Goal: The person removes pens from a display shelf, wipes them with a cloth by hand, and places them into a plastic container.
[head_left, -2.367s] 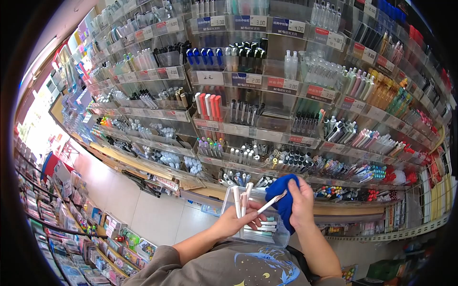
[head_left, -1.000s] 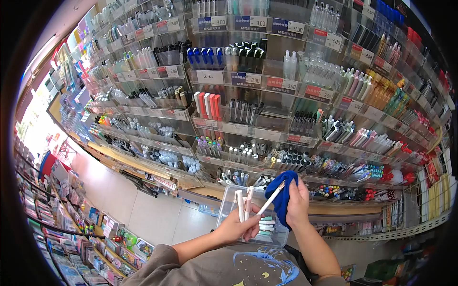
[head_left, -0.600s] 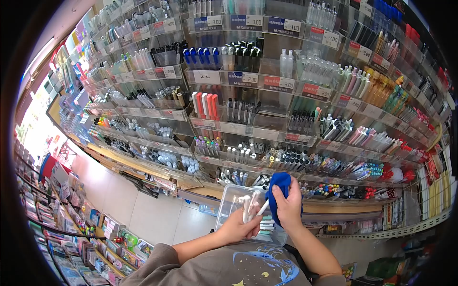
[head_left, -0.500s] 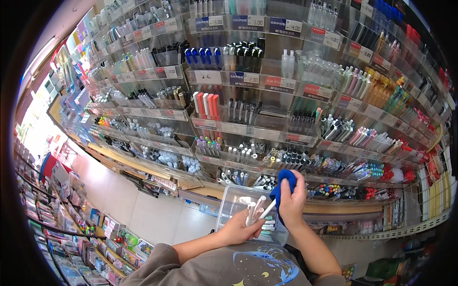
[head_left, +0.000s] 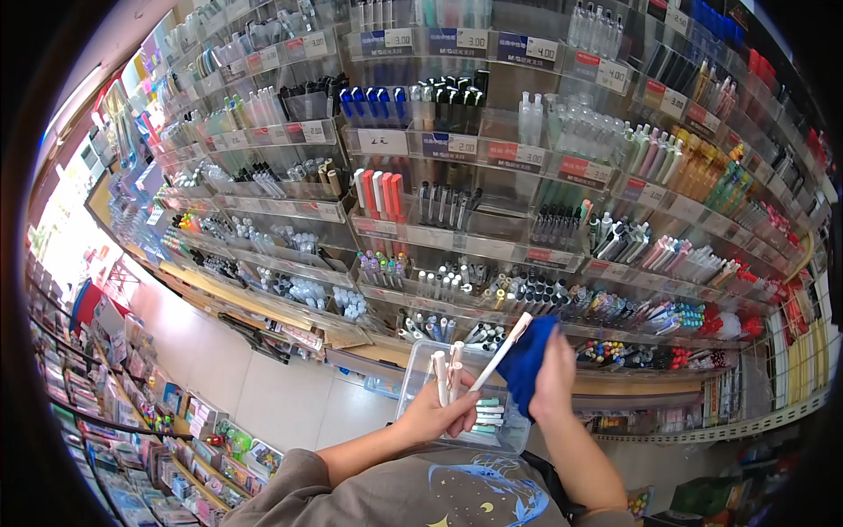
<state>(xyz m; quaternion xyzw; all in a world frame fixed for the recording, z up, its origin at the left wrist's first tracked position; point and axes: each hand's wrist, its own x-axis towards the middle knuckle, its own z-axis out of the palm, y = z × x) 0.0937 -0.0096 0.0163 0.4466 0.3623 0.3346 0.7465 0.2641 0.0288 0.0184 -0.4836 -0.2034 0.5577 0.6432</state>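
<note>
Across the upper and middle frame, a tiered pen rack (head_left: 435, 237) spans nearly the full width. At lower centre, a clear plastic box (head_left: 416, 376) lies beneath both hands. The right hand (head_left: 553, 378), right of the box, is motion-blurred with fingers extended upward; whether it pinches the blue cloth (head_left: 529, 356) at its left side cannot be told. The left hand (head_left: 439, 415), over the box, is closed around a bundle of pale pens (head_left: 441, 371). Several stored pens (head_left: 490, 413) lie in the box. One slanted white pen (head_left: 500, 354), pinched at its lower end by the left hand, points to the upper right in front of the cloth; contact is unclear. Step in hand, by judgement: wiping this pen. A further pass calls for folding the cloth around the barrel while the left hand keeps that end steady.
</note>
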